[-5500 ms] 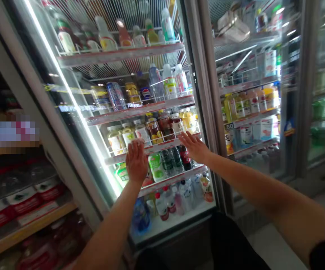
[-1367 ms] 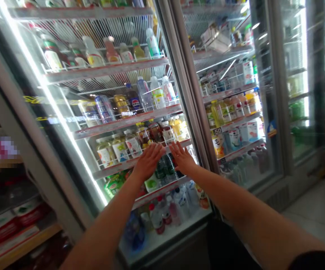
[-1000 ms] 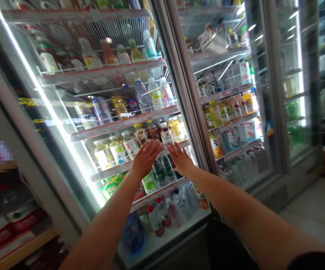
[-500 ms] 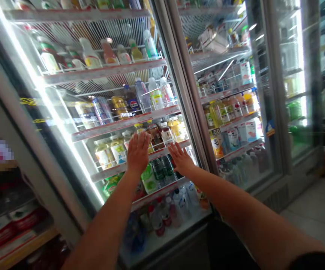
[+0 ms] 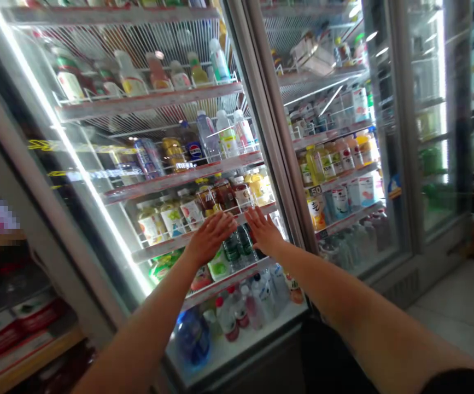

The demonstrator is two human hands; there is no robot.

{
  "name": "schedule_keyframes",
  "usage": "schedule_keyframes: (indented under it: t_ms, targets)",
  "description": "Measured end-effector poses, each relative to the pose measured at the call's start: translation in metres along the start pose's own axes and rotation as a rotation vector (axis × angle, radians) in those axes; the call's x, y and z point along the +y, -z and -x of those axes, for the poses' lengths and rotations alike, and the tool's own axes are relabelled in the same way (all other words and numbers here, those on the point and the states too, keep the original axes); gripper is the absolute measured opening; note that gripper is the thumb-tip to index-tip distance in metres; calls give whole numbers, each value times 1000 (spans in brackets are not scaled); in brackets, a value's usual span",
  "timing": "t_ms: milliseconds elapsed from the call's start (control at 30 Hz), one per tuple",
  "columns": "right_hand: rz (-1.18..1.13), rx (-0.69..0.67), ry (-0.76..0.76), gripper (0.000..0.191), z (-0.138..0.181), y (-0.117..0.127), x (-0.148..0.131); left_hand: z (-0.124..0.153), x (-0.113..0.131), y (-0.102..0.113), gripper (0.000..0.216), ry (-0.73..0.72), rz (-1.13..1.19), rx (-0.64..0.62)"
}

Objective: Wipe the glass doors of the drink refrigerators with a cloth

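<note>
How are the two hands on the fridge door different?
The left hand slants its fingers right, toward the right hand; the right hand's fingers point up and slightly left. The left hand sits a bit lower than the right. Both are open and flat on the glass door.

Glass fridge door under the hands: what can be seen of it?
The glass door is a tall clear pane in a grey frame, seen at a slant, apparently shut. A bright light strip runs along its left edge; faint reflections cross it. The left hand and right hand lie flat on its lower right part, with shelved bottles behind.
</note>
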State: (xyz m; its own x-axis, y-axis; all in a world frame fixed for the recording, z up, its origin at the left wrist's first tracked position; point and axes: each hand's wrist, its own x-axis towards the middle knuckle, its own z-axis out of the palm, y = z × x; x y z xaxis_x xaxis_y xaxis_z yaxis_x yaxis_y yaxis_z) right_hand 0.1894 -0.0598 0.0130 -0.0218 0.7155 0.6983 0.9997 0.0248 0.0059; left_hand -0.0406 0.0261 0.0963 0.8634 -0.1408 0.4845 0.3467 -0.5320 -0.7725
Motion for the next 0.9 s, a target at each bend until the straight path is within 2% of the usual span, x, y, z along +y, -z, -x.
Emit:
schedule_keyframes:
  t_ms: [33,67,167,200,233,333,367,400,500,533,567,667,700,733,767,833,867,900]
  targets:
    - [-1,2,3,135,0,0,0,0,0,0,67,-11,-15,-8]
    - [-1,3,7,134,1,0,0,-1,0,0,66,43,-37,9]
    - [-1,12,13,133,2,2,0,-6,-2,2,61,346,-83,124]
    - [0,16,12,132,3,3,0,-7,-1,3,61,379,-76,138]
    - [1,18,10,132,3,4,0,-8,0,3,61,347,-56,126]
    - [10,17,11,131,3,5,-1,-7,4,3,63,80,12,21]
    - [13,9,10,131,3,5,-1,-5,4,3,64,48,15,6]
    - [15,-2,8,130,3,5,-2,-4,3,4,65,79,4,16]
    - [21,-23,2,129,3,7,-3,-2,0,4,64,371,-67,133]
    - [23,-23,1,129,3,7,-3,-1,1,3,63,418,-79,153]
    - [25,-19,1,129,3,8,-3,1,3,2,62,396,-76,146]
    - [32,-8,0,129,3,8,-3,6,8,0,64,64,-16,25]
    - [31,-10,0,129,3,8,-3,7,8,0,65,-5,-5,-2]
    - [29,-12,0,129,3,8,-3,9,8,0,67,-5,-4,-6]
    - [24,-13,5,129,3,7,-3,10,6,1,68,66,-14,16]
    - [18,-13,8,131,3,6,-2,13,3,2,68,307,-44,93]
    - [19,-14,6,132,3,6,-2,14,3,2,68,390,-53,124]
    - [22,-13,1,132,3,6,-2,16,4,1,68,411,-53,135]
